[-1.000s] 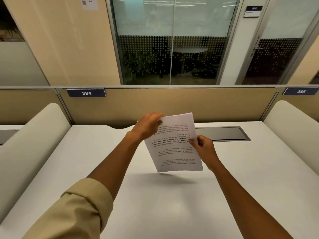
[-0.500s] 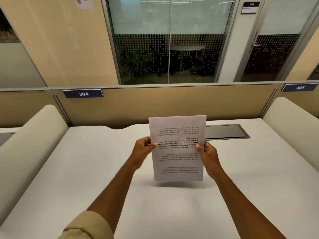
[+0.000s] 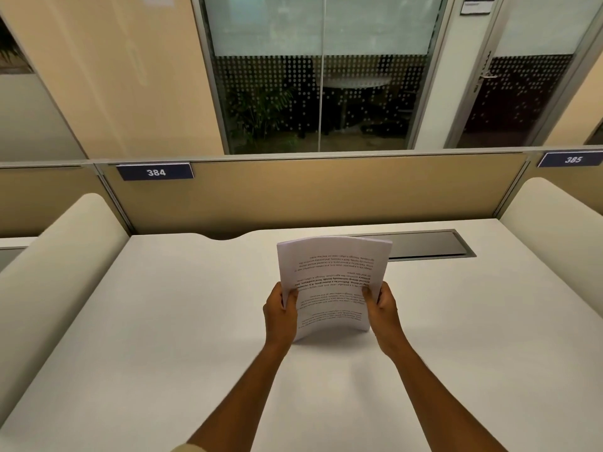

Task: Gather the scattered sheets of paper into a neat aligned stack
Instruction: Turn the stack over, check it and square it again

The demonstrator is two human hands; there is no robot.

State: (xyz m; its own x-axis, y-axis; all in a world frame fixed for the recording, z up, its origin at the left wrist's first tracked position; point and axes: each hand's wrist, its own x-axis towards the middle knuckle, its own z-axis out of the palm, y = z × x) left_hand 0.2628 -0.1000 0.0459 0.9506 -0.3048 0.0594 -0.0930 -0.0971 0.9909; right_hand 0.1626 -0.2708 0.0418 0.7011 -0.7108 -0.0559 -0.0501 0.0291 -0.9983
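A stack of white printed sheets (image 3: 332, 272) stands almost upright on the white desk (image 3: 163, 321), its lower edge on the desktop and its top bowed toward me. The printed text reads upside down. My left hand (image 3: 280, 313) grips the stack's left edge, thumb on the front. On the right edge my right hand (image 3: 381, 308) holds it the same way. The sheets' edges look lined up at the top.
A grey cable hatch (image 3: 427, 244) is set into the desk behind the sheets. Cream padded dividers rise at the left (image 3: 58, 256) and the right (image 3: 551, 216). A tan partition (image 3: 310, 190) closes the back.
The stack went from tilted in the air to upright, then down onto the desk. My left hand slid from the top corner to the left edge. The sheets now bow.
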